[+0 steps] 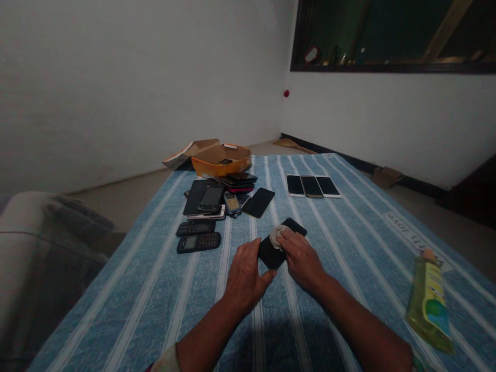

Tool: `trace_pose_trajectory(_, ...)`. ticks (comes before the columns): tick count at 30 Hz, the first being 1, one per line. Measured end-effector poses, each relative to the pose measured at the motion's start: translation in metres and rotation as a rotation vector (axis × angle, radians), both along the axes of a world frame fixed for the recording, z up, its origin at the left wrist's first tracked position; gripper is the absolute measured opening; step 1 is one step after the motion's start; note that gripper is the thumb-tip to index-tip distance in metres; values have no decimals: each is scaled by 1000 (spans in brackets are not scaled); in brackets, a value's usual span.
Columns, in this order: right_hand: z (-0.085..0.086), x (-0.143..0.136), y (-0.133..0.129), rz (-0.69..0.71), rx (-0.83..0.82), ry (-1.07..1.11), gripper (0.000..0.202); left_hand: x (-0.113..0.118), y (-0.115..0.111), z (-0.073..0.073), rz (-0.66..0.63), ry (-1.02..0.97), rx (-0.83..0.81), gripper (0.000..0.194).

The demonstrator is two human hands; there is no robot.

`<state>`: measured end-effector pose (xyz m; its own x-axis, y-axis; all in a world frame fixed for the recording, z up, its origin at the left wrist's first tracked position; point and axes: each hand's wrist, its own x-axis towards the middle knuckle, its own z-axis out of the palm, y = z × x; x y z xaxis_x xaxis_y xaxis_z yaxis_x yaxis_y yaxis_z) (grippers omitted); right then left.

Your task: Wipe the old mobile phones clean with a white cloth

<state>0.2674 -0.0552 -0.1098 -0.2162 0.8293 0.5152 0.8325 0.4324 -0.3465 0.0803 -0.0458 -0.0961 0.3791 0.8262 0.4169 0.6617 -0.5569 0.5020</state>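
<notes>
A black smartphone lies tilted in front of me, low over the striped cloth. My left hand grips its near left end, thumb along the bottom edge and fingers at the side. In my right hand is a crumpled whitish cloth, pressed against the phone's dark face. The fingers of that hand are bunched on the cloth and cover part of the phone. Just beyond, another dark smartphone rests flat. Two keypad phones lie to the left of my hands.
Several phones are piled at the left, before an open orange box. Three smartphones lie side by side at the back right. A bottle of yellow-green liquid lies on the blue striped tablecloth at the right.
</notes>
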Motion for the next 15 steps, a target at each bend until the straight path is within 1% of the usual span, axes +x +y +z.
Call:
trace_pose_trajectory(2,2,1,1,-36,7,2,44,0,0,-1,10,1,-4,64)
trace_pose_trajectory(4,3,-2,-1,-24,11,5,44,0,0,0,11,2,-5,64)
trace_pose_trajectory(8,7,-16,-15,124,-14,-6,50,0,-1,0,-6,-3,-3,63)
trace_pose_trajectory(10,8,-17,-17,154,-31,-17,52,-1,-1,0,-4,-8,-6,63)
trace_pose_trajectory(11,7,-15,-17,139,-34,-18,52,-1,-1,0,-3,-7,-11,64)
trace_pose_trajectory(15,3,-3,-12,-4,-11,11,47,-1,-1,-3,13,-1,-20,68)
